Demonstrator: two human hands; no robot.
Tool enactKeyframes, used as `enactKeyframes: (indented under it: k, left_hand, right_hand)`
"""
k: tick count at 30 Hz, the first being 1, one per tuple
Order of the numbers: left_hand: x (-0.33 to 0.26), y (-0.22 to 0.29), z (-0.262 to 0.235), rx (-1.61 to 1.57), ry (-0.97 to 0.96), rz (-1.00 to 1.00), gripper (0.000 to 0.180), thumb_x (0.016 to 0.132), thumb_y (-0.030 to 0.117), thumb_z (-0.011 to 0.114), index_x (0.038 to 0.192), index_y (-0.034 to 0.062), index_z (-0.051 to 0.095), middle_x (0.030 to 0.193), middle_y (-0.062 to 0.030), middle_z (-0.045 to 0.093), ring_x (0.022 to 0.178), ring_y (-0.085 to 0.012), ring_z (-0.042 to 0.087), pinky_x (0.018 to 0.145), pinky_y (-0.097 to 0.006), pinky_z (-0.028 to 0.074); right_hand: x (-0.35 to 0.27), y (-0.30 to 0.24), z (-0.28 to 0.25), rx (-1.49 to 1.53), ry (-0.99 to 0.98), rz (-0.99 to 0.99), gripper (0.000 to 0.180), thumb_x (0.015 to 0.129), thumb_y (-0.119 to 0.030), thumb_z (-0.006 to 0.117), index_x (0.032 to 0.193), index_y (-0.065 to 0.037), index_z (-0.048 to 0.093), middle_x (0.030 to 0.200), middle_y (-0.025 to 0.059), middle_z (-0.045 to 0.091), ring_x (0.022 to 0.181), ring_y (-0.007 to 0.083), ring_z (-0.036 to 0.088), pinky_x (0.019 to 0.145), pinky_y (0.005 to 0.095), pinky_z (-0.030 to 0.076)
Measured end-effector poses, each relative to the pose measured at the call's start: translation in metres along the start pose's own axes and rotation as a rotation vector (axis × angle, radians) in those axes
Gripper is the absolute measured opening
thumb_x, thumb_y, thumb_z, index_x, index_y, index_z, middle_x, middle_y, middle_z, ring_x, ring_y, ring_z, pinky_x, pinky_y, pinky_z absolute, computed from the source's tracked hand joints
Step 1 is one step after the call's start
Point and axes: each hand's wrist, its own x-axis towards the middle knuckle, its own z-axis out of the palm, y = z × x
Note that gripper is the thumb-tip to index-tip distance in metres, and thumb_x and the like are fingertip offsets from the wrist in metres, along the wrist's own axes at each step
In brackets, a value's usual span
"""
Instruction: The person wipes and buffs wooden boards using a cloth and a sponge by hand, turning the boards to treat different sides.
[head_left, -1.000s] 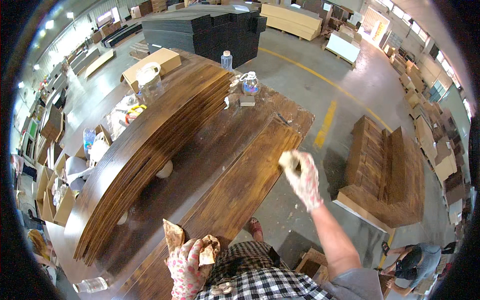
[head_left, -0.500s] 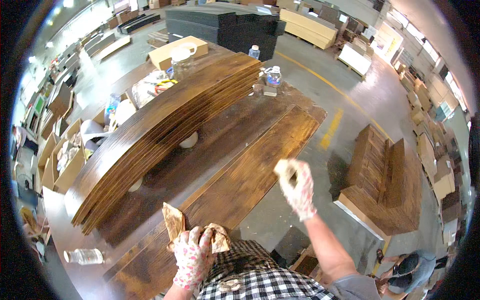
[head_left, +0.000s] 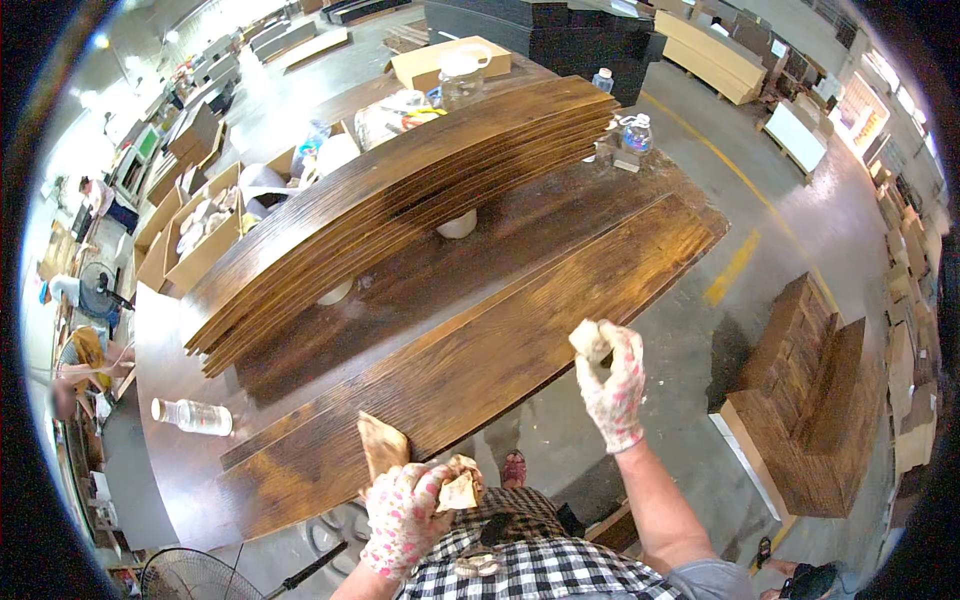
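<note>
My left hand (head_left: 402,515), in a white glove with pink spots, is closed on a brown-stained cloth (head_left: 383,446). It is at the near edge of a long wood-grain board (head_left: 510,325) that lies flat on the table. My right hand (head_left: 613,395), gloved alike, pinches a small pale wad (head_left: 589,340) between thumb and fingers. It hovers near the board's right front edge, apart from the cloth. Behind the board, a stack of curved wood-grain panels (head_left: 400,185) rests on round white supports (head_left: 457,225).
A clear bottle (head_left: 192,416) lies on the table's left. Another bottle (head_left: 636,133) stands at the far right corner. Open cartons (head_left: 207,235) are behind the stack. More brown panels (head_left: 800,420) are piled on the floor at right. A fan (head_left: 195,578) stands at lower left.
The view has turned, so the table and stack appear further right and higher. My right hand, raised as before, shows the pale wad more plainly. My left hand keeps hold of the cloth.
</note>
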Motion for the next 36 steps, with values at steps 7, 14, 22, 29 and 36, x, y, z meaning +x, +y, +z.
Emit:
enactKeyframes:
  k: [7, 14, 22, 29, 36]
  left_hand:
    - [-0.043, -0.028, 0.008, -0.167, -0.362, -0.117, 0.032, 0.073, 0.031, 0.071, 0.093, 0.0067, 0.062, 0.087, -0.0115, 0.060, 0.086, -0.0323, 0.061, 0.076, -0.043, 0.049]
    - [-0.110, -0.106, 0.004, -0.154, -0.375, -0.100, 0.040, 0.073, 0.035, 0.071, 0.100, 0.0067, 0.063, 0.093, -0.0158, 0.064, 0.088, -0.0327, 0.062, 0.075, -0.042, 0.050]
    - [-0.184, -0.177, -0.016, -0.297, -0.511, -0.246, 0.036, 0.072, 0.030, 0.072, 0.100, 0.0097, 0.063, 0.085, -0.0152, 0.065, 0.084, -0.0347, 0.063, 0.072, -0.043, 0.049]
    - [-0.206, -0.193, -0.025, -0.219, -0.587, -0.187, 0.033, 0.076, 0.033, 0.068, 0.095, 0.0075, 0.060, 0.096, -0.0147, 0.065, 0.092, -0.0332, 0.062, 0.079, -0.046, 0.048]
    - [-0.251, -0.211, -0.006, -0.229, -0.535, -0.291, 0.027, 0.074, 0.028, 0.067, 0.094, 0.0100, 0.069, 0.096, -0.0116, 0.068, 0.088, -0.0307, 0.065, 0.075, -0.043, 0.051]
  right_hand:
    - [-0.093, -0.095, 0.030, 0.335, -0.401, -0.205, 0.043, 0.072, -0.018, 0.074, 0.111, -0.008, 0.059, 0.105, 0.0127, 0.061, 0.097, 0.0315, 0.060, 0.083, 0.0407, 0.051]
    - [-0.068, -0.110, 0.040, 0.027, 0.028, 0.051, 0.022, 0.079, -0.007, 0.066, 0.100, -0.008, 0.060, 0.088, 0.0098, 0.059, 0.089, 0.0283, 0.059, 0.079, 0.0369, 0.048]
    - [-0.193, -0.240, 0.085, 0.334, -0.373, -0.249, 0.043, 0.069, -0.014, 0.077, 0.107, -0.007, 0.059, 0.104, 0.0129, 0.061, 0.096, 0.0300, 0.060, 0.080, 0.0361, 0.052]
    - [-0.188, -0.258, 0.096, 0.039, -0.162, -0.039, 0.039, 0.075, -0.011, 0.071, 0.108, -0.001, 0.055, 0.100, 0.0151, 0.055, 0.093, 0.0283, 0.057, 0.080, 0.0382, 0.051]
    - [-0.247, -0.341, 0.127, 0.382, -0.515, -0.376, 0.051, 0.068, -0.017, 0.077, 0.114, -0.004, 0.059, 0.102, 0.0128, 0.063, 0.094, 0.0274, 0.063, 0.080, 0.0377, 0.052]
